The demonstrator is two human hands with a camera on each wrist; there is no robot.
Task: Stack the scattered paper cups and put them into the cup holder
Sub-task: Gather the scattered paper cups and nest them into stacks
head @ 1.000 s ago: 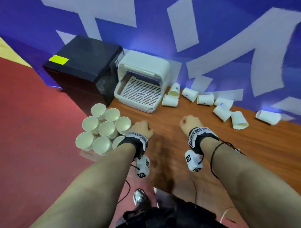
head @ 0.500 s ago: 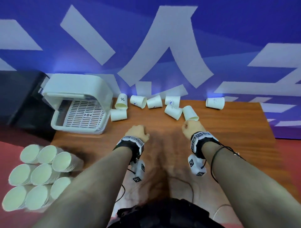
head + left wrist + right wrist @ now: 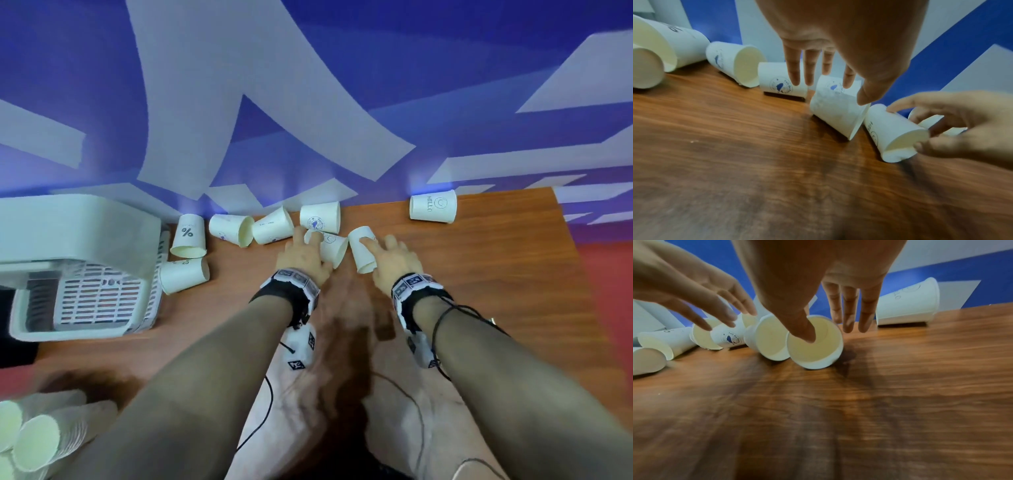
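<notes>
Several white paper cups lie on their sides along the back of the wooden table [image 3: 479,291]. My left hand [image 3: 308,246] reaches with straight fingers over one tipped cup [image 3: 836,105]; its thumb touches that cup near the rim. Beside it, my right hand [image 3: 376,250] lies over a second cup [image 3: 361,253]. The index finger rests on this cup's side and the thumb [image 3: 805,332] sits at its open mouth [image 3: 813,345], the other fingers straight. The white cup holder [image 3: 85,240] stands at the table's left end.
A "HELLO" cup [image 3: 433,207] lies alone at the back right. A "%" cup [image 3: 187,236] and another cup [image 3: 185,275] lie next to the holder. Stacks of cups [image 3: 34,438] poke in at the lower left. The blue and white wall stands directly behind the cups.
Both hands were fists near the table's middle; they have moved forward and opened onto two cups. The head view has swung right and nearer the table.
</notes>
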